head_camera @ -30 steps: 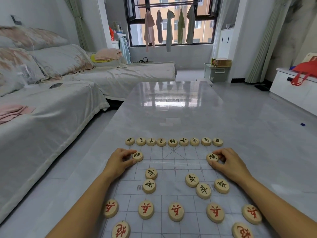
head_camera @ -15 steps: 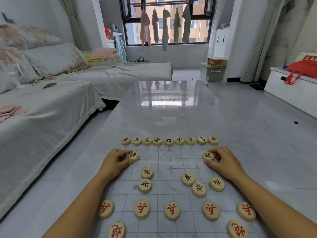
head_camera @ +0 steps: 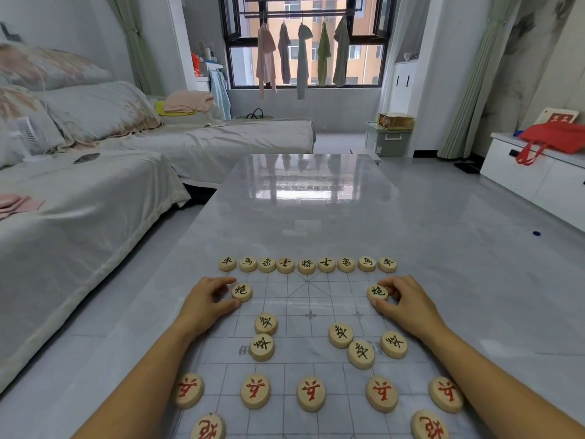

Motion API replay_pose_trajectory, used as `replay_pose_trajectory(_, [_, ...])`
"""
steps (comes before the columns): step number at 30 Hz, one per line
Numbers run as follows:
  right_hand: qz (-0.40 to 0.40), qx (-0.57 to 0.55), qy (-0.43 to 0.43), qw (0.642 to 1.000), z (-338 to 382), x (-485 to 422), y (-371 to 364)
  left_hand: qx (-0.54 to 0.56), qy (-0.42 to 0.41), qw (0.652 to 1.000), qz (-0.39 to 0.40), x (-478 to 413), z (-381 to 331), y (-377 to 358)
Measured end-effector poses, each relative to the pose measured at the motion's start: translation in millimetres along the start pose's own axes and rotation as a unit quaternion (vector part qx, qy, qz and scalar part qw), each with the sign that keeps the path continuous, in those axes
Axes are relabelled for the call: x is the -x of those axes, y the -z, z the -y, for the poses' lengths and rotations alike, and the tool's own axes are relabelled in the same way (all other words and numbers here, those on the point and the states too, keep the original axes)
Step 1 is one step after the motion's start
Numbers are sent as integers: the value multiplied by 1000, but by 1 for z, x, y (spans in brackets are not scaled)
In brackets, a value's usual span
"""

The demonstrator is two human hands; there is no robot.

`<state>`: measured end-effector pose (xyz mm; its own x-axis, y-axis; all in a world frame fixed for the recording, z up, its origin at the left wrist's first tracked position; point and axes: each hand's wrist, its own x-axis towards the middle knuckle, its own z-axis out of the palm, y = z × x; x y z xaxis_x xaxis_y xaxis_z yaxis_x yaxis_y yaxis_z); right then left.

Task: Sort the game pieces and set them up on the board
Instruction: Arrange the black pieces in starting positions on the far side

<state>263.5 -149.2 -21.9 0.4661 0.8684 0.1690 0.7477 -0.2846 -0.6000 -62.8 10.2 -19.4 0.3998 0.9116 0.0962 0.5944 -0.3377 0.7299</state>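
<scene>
Game pieces sit under both my hands: my left hand point(head_camera: 205, 304) pinches a black cannon piece point(head_camera: 242, 291) between thumb and fingers, and my right hand point(head_camera: 408, 304) grips the matching black cannon point(head_camera: 377, 292), both discs resting flat on the board point(head_camera: 319, 365), though I can't quite tell how firmly I'm pressing. Beyond them runs the black back row point(head_camera: 306, 265) of nine; nearer me lie five loose black pawns point(head_camera: 340, 334), then the red pawn row point(head_camera: 311, 393) on the grey table point(head_camera: 316, 210).

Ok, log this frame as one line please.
left hand: fingers on left black cannon piece | right hand: fingers on right black cannon piece | five black pawns: unplaced, mid-board
</scene>
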Motion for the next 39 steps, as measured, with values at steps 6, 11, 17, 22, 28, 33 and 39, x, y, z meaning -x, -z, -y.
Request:
replay_pose_trajectory(6, [-7,-56,-13,998,0,0,0,20,8,1000,-7,0,1,0])
replay_pose_trajectory(11, [-21,-244,-55,968,-2,1,11,34,9,999,-6,2,0,0])
replay_pose_trajectory(17, [155,-164,16,974,-1,30,47,61,14,998,-6,2,-1,3])
replay_pose_trajectory(22, [298,53,119,946,-2,47,45,63,17,998,-11,1,1,3])
replay_pose_trajectory(28, [66,126,-4,990,-23,39,49,68,23,997,-8,0,1,3])
replay_pose_trajectory(33, [62,126,-3,990,-30,42,49,75,31,997,-8,-1,2,2])
replay_pose_trajectory(39, [24,56,-20,998,-32,44,49,87,39,995,-8,0,1,3])
